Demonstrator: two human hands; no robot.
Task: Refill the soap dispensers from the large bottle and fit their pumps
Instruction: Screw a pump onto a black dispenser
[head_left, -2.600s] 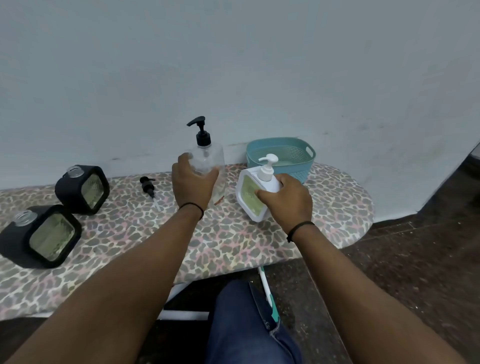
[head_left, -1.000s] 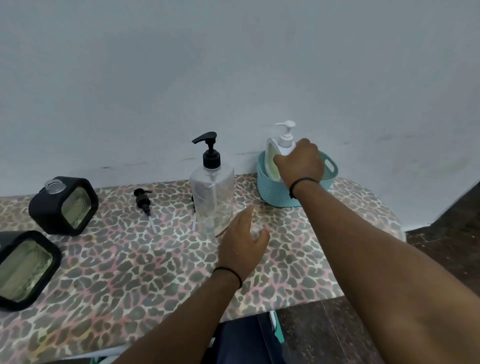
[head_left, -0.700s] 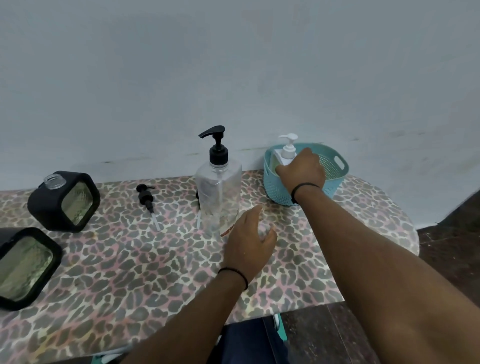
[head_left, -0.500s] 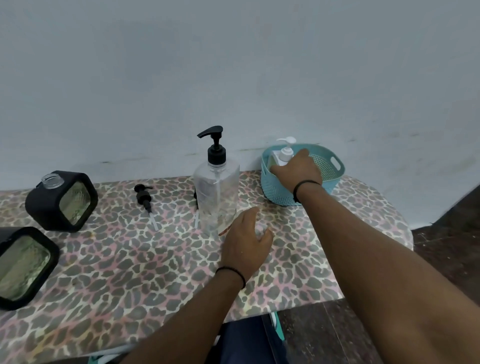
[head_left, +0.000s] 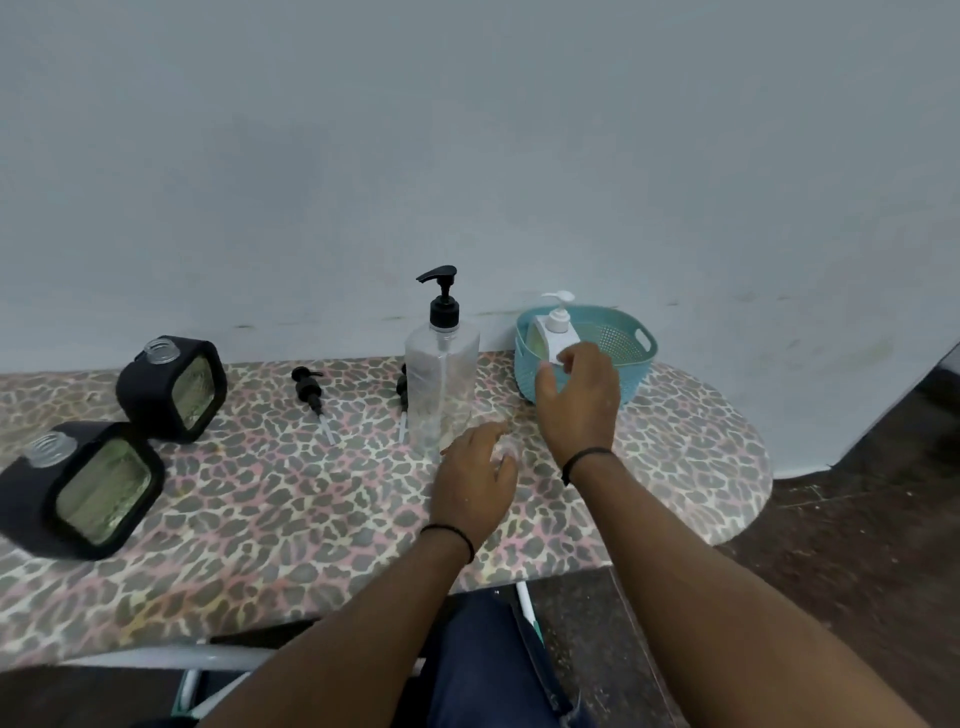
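With the white dispenser (head_left: 551, 338) now resting in the teal basket (head_left: 631, 375), your right hand (head_left: 579, 400) has let go and hangs just in front of it, fingers loosely spread and holding nothing.

A second ago that hand still gripped the dispenser over the basket; one unit, pump fitted, looks finished. Two black dispensers (head_left: 171, 382) (head_left: 83, 488) stand open-necked on the left of the ironing board (head_left: 249, 519), and a loose black pump (head_left: 307, 387) lies near the large bottle (head_left: 441, 379). Your left hand (head_left: 475, 488) rests beside the bottle's base, fingers relaxed; a small clear object (head_left: 506, 448) under its fingertips is too blurred to identify. A second pump (head_left: 401, 387) is mostly hidden behind the bottle.
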